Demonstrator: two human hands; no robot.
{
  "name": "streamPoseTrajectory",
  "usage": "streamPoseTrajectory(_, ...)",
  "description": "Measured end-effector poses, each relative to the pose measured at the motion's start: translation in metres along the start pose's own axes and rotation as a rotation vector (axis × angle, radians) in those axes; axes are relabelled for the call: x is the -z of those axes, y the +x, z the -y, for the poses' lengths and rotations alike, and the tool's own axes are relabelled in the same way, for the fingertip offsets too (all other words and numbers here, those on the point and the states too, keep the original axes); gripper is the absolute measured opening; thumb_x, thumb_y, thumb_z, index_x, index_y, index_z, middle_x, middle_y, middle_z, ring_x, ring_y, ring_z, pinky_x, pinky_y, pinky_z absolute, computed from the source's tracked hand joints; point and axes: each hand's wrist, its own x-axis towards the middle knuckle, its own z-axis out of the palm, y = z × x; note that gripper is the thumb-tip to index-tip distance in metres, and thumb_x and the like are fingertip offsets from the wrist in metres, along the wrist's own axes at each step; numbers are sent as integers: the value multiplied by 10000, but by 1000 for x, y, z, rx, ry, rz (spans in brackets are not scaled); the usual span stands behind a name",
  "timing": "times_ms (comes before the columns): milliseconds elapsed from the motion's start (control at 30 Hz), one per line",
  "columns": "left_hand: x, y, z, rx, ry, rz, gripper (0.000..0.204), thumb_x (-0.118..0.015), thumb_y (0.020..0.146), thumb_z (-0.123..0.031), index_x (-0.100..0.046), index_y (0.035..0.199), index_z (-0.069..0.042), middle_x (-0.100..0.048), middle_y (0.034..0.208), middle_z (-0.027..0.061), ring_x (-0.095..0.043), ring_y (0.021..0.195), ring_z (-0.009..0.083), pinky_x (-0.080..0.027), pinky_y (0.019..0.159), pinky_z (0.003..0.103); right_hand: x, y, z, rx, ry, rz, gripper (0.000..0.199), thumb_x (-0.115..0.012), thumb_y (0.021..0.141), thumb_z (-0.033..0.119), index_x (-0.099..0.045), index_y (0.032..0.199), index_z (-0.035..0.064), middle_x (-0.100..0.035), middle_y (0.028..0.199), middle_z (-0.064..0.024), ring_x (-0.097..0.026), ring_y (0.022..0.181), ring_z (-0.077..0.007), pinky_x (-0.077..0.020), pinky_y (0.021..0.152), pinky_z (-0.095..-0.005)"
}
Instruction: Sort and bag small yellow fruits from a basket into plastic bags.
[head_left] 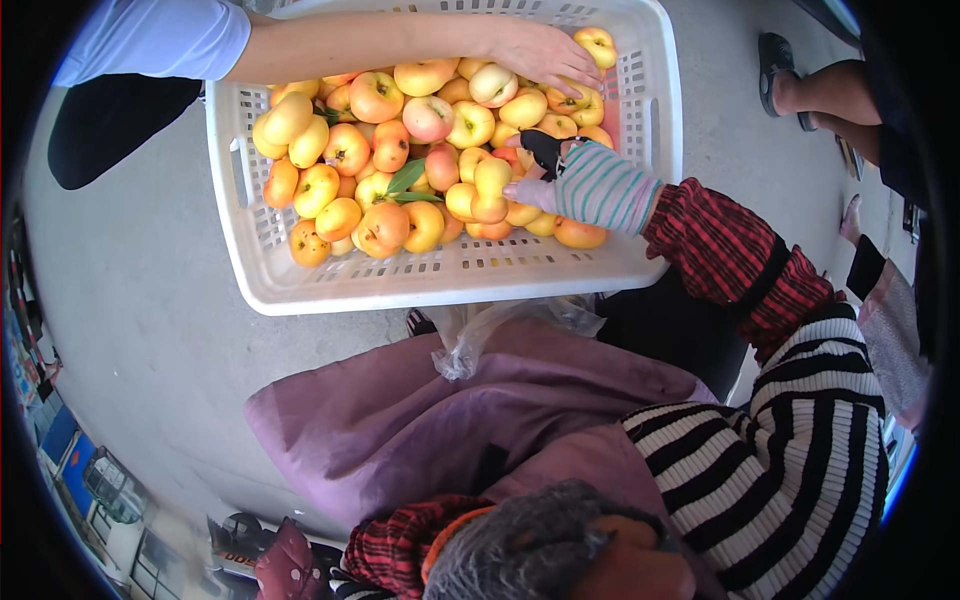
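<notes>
Yellow and red flat peaches (383,228) fill a white plastic crate (420,295), with green leaves (407,178) among them. My right hand (590,185), in a white, teal and pink striped glove, reaches in from the right over the fruit. Its thumb and dark-covered fingers are apart, beside a yellow peach (491,178). At the lower edge, close to the camera, my left hand (530,545) shows in what looks like a grey glove with an orange cuff; its fingers are hard to make out. Another person's bare hand (548,55) rests on peaches at the crate's far right.
A purple apron (470,410) spreads over my lap, and a clear plastic bag (465,350) hangs before the crate. The other person's dark knee (115,135) is at far left. Someone's sandalled foot (778,75) stands at upper right on the grey floor (170,320).
</notes>
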Motion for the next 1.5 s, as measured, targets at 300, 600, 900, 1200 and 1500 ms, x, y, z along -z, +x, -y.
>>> streamPoseTrajectory(300, -49, 93, -23, -67, 57, -131, 1177, -370, 595, -886, -396, 1142, 156, -556, 982, 239, -596, 718, 290, -491, 657, 324, -15, 33, -4, -70, -151, -33, 489, -477, 854, 417, -522, 1019, -42, -604, 977, -226, -597, 895, -333, -463, 778, -404)
streamPoseTrajectory(600, 33, 9, -6, 118, -17, -284, 875, -319, 790, -689, -398, 1139, 109, -534, 839, 297, -456, 431, 292, -391, 368, 326, 4, 29, -27, -265, -207, 385, 501, -555, 766, 540, -654, 850, 56, -638, 822, -142, -595, 831, -283, -450, 749, -364)
streamPoseTrajectory(900, 35, 9, -22, 19, -41, -453, 700, -374, 850, -583, -380, 1164, 43, -537, 888, 237, -495, 484, 281, -398, 395, 304, -40, 1, -16, 15, -273, 188, 487, -475, 849, 416, -509, 1098, -1, -605, 968, -177, -610, 843, -316, -475, 731, -415)
streamPoseTrajectory(1200, 26, -1, -30, 9, 18, -499, 696, -370, 853, -581, -391, 1169, 39, -541, 892, 226, -493, 487, 273, -401, 402, 309, -17, -7, 13, 69, -88, 117, 391, -495, 842, 286, -505, 1108, 0, -612, 882, -193, -603, 801, -319, -466, 713, -399)
streamPoseTrajectory(1500, 35, 2, -25, -126, -167, -521, 869, -351, 823, -658, -362, 1189, 131, -494, 880, 347, -490, 567, 361, -450, 448, 378, 65, 73, -52, -307, 246, -497, 535, -530, 807, 408, -496, 1166, 11, -580, 1086, -178, -539, 1046, -288, -409, 896, -345)
